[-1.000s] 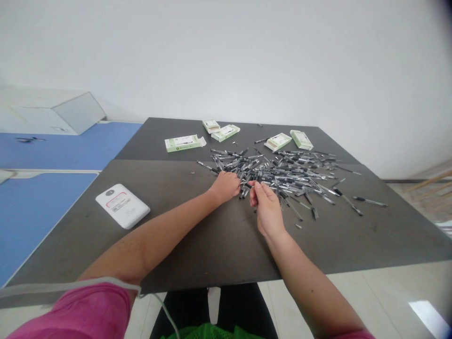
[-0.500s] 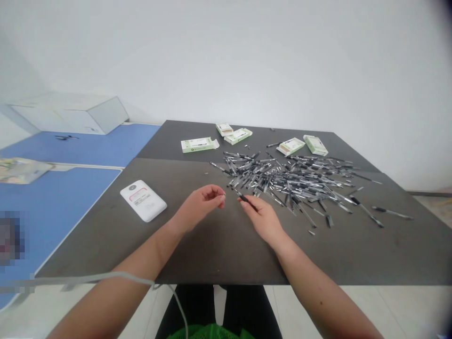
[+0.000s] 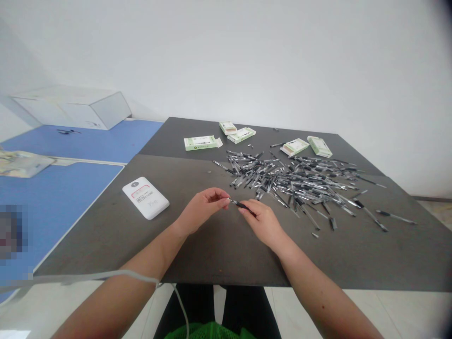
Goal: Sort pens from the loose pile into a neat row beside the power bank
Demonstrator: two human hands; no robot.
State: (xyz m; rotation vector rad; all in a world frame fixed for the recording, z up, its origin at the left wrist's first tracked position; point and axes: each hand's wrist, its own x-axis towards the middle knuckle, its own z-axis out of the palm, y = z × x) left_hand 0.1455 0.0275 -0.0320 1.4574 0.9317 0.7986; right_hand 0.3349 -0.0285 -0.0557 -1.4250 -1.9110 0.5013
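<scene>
A slim black-and-clear pen lies across the fingers of my right hand, and my thumb and fingers grip its barrel. My left hand reaches toward it from the left, fingertips closed at the pen's thin tip. Just beyond both hands spreads a loose heap of similar pens, not touching either hand. Several green-and-white pen boxes lie behind the heap. To the left of my left hand sits a white rectangular box with a red-outlined label.
All this lies on a dark grey table with its near edge below my forearms. Blue tables stand to the left, and a pale carton sits beyond them. A grey cable crosses the lower left of the view.
My left hand has left the heap and come back toward me, its fingers now closing at the pen's tip. The right hand still has the pen. The view has shifted slightly.
</scene>
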